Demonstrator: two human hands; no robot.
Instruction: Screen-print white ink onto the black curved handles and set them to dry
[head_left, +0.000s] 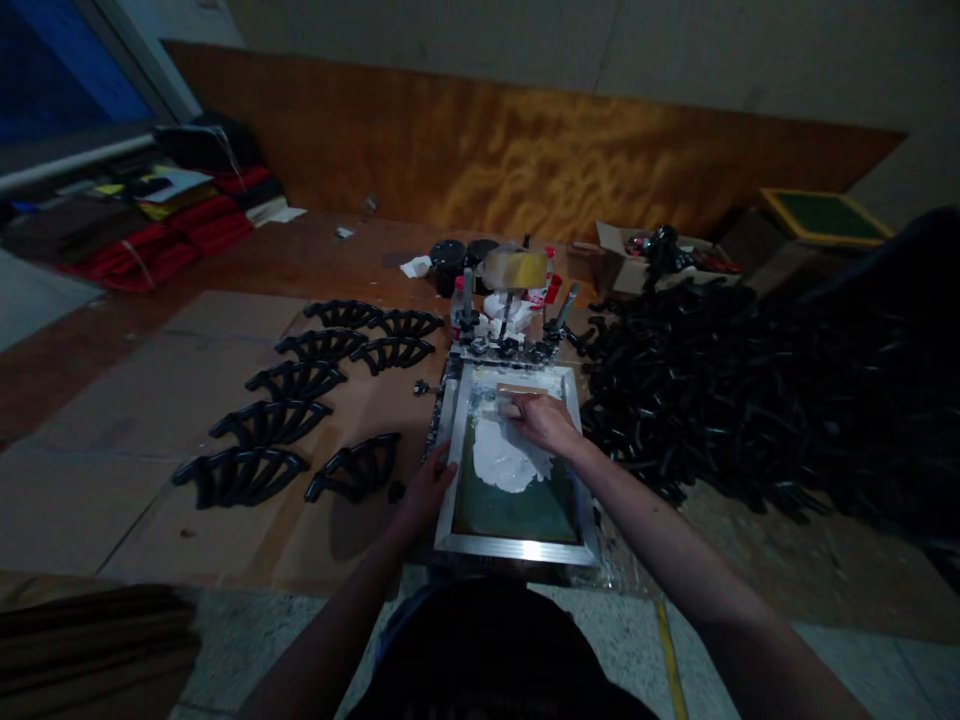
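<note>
A silver-edged screen printing frame lies flat in front of me, with a pool of white ink spread over its green mesh. My right hand is closed around a squeegee with a wooden-looking handle, near the far end of the mesh. At the frame's left side rail, my left hand grips the edge; some of its fingers are hidden. Behind the frame stands an ink-stained clamp assembly with upright rods. What lies under the screen is hidden.
Black, ribbed, curved parts sit in rows on cardboard at left. A large heap of similar black parts rises at right. Black tubs and a bottle stand behind. Red cloth stacks and an open box are farther back.
</note>
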